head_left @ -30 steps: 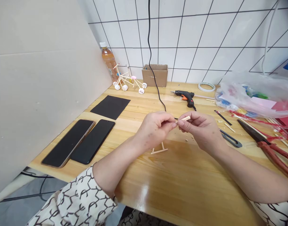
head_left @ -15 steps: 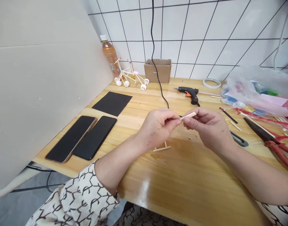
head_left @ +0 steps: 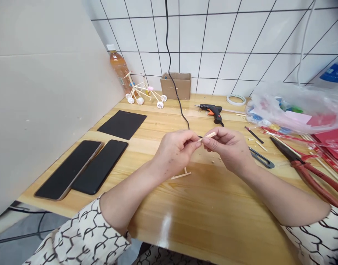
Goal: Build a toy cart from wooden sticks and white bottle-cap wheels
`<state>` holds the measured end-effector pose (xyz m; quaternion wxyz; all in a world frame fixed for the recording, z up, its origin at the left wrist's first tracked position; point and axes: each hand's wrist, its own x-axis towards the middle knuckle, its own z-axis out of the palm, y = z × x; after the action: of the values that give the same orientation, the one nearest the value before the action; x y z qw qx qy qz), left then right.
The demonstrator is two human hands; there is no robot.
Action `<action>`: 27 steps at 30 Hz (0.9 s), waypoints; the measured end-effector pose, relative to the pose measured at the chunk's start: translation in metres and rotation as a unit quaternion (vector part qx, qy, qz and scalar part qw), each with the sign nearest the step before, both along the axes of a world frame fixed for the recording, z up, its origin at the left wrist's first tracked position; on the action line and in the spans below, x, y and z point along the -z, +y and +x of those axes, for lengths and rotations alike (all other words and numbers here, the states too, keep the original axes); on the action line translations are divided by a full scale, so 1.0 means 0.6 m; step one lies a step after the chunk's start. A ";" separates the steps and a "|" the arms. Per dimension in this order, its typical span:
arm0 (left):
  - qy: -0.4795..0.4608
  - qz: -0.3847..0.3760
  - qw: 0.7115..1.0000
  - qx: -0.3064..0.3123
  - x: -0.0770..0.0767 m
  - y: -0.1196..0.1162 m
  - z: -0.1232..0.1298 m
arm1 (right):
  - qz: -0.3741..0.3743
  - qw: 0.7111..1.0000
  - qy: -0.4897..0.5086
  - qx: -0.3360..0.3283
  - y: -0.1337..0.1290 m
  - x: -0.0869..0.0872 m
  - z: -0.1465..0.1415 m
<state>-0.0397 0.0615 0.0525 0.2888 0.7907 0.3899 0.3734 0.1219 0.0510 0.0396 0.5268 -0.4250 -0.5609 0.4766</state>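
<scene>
Between my two hands, above the wooden table, are short pale wooden sticks [head_left: 209, 135], pinched side by side; how many there are I cannot make out. My left hand [head_left: 177, 151] is closed on their left end with thumb and forefinger. On the other end, my right hand [head_left: 226, 148] pinches with its thumb on top. A small joined piece of wooden sticks [head_left: 181, 176] lies on the table below my left hand, partly hidden by it. Behind the hands rests a black glue gun [head_left: 213, 111] with an orange trigger.
Two phones [head_left: 99, 167] and a black sheet [head_left: 122, 124] lie left. At the back stand a bottle [head_left: 119, 68], a stick model with white wheels [head_left: 145, 92] and a cardboard box [head_left: 176, 86]. Right are a tape roll [head_left: 236, 99], plastic bag [head_left: 298, 108], utility knife [head_left: 262, 158] and red-handled scissors [head_left: 309, 171].
The view has swung slightly to the right, so everything sits further left in the picture. Both hands keep the same pinch on the sticks, with little other movement.
</scene>
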 end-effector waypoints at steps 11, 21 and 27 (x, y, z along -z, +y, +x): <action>-0.138 -0.188 0.972 0.025 -0.029 -0.033 0.053 | 0.014 0.996 -0.079 -0.036 0.001 -0.058 0.052; -0.096 -0.232 0.967 0.038 0.010 -0.057 0.073 | -0.004 0.922 -0.386 0.004 0.002 -0.089 0.146; -0.011 -0.217 0.974 0.069 0.035 -0.061 0.073 | -0.134 0.729 -0.668 0.057 -0.005 -0.044 0.206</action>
<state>0.0041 0.0250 0.0313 0.4824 0.7303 0.4029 0.2675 0.2453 0.0483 0.0658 -0.0200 -0.7311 -0.6733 0.1083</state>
